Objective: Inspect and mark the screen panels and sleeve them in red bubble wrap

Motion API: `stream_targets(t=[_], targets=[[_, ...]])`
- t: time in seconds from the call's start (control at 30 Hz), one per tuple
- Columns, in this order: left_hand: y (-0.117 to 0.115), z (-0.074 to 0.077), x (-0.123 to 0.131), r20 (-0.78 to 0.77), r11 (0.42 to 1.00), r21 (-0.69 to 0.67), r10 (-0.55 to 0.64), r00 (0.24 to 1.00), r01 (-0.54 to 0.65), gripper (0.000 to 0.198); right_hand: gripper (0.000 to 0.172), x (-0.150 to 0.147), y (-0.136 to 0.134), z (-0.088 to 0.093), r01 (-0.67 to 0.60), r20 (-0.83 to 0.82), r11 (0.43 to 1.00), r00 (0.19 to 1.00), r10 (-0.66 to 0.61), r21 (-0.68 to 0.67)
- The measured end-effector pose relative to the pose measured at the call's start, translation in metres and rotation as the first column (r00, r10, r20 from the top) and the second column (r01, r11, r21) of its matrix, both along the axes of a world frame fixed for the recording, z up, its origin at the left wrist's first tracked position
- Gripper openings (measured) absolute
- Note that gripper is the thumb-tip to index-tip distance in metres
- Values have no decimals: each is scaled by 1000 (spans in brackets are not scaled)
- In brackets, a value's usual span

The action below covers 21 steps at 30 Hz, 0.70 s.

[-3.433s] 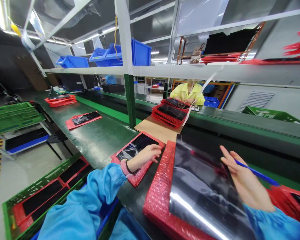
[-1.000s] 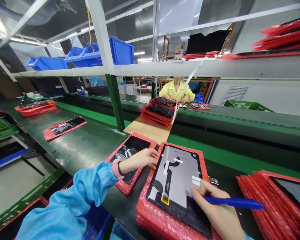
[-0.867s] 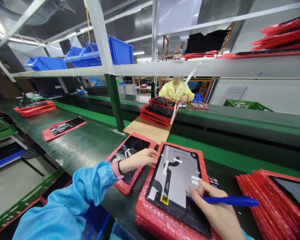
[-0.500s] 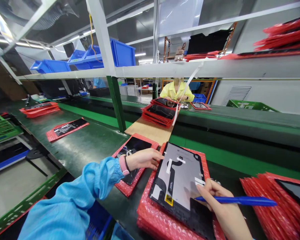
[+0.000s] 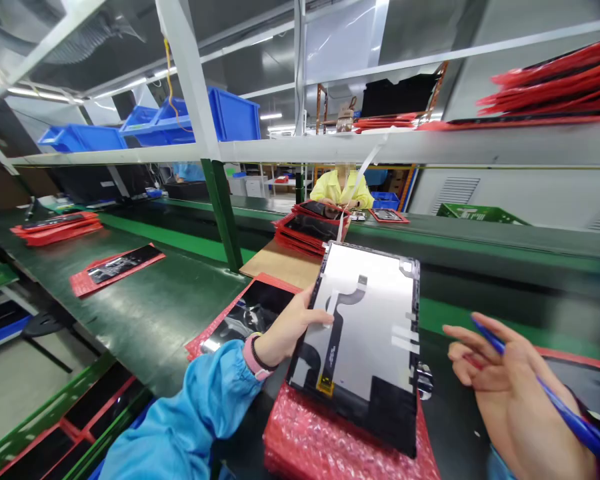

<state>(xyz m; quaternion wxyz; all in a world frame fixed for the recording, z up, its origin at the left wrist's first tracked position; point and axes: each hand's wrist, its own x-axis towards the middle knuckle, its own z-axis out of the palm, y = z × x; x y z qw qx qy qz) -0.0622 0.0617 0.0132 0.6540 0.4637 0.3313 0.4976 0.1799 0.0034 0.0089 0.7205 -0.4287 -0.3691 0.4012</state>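
My left hand (image 5: pixel 291 328) is closed on the left edge of a tablet screen panel (image 5: pixel 380 320), thumb on its grey back. The panel is tilted up above a stack of red bubble-wrap sleeves (image 5: pixel 310 427). It carries a dark flex cable (image 5: pixel 336 333) with a yellow end, and white tape strips. To the right of the panel, my right hand (image 5: pixel 515 393) holds a blue pen (image 5: pixel 560 403) between its fingers, apart from the panel. Just left of my left hand, another dark screen (image 5: pixel 260 307) lies on a red sleeve.
More screens on red sleeves (image 5: pixel 115 267) lie on the green bench, left. A red stack (image 5: pixel 310 230) stands on a brown board ahead. Blue bins (image 5: pixel 235 113) and red sleeves (image 5: pixel 555 80) sit on the overhead shelf. A person in yellow (image 5: pixel 343 187) sits across the bench.
My left hand has taken hold of the panel and raised it off the red sleeves. My right hand, with the pen, has moved away from the panel to the right.
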Motion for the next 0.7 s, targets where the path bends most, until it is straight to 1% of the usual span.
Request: stream_targets(t=[0.03,0.1,0.17,0.2,0.23,0.3,0.37,0.43,0.47,0.5,0.53,0.57,0.6,0.63,0.67,0.7], targets=[[0,3,0,14,999,27,25,1000,-26,46,33,0,1,4,25,-3,1000,1000,-25,8],[1,7,2,67,997,54,44,997,-48,43,33,-1,4,8,29,37,1000,999,-29,0],[2,9,5,117,995,86,48,992,-58,40,32,-4,7,9,-18,85,1000,996,18,2],[2,10,6,124,990,117,67,990,-82,38,33,-6,8,9,-51,105,999,993,51,-2],[2,10,7,117,981,156,101,988,-119,35,35,-9,9,8,-82,125,997,989,83,-9],[2,10,7,54,947,246,201,978,-208,28,41,-13,11,7,-126,172,992,977,129,-29],[1,9,4,-35,887,361,322,946,-289,18,45,-16,11,6,-150,206,988,967,152,-26],[-1,9,1,-117,792,519,437,892,-320,11,48,-20,11,5,-174,171,985,970,170,9],[-1,9,-1,-151,728,617,481,863,-298,11,50,-22,10,5,-207,129,978,971,202,25],[-1,8,-3,-186,655,717,508,841,-237,10,51,-23,10,5,-262,84,964,962,258,41],[-1,8,-4,-223,574,807,519,825,-142,14,51,-25,9,5,-332,45,942,943,330,51],[0,8,-4,-265,485,874,515,815,-22,22,53,-26,9,5,-398,16,915,917,398,63],[1,8,-5,-313,395,912,503,805,107,32,59,-26,9,5,-447,1,891,894,448,75],[3,8,-5,-359,313,923,496,791,223,39,67,-26,9,5,-473,0,878,880,474,70],[4,8,-4,-400,248,916,495,771,315,43,73,-26,9,5,-473,14,880,881,473,42],[5,9,-4,-432,205,901,503,748,382,44,76,-25,9,5,-454,39,891,890,453,-3]])
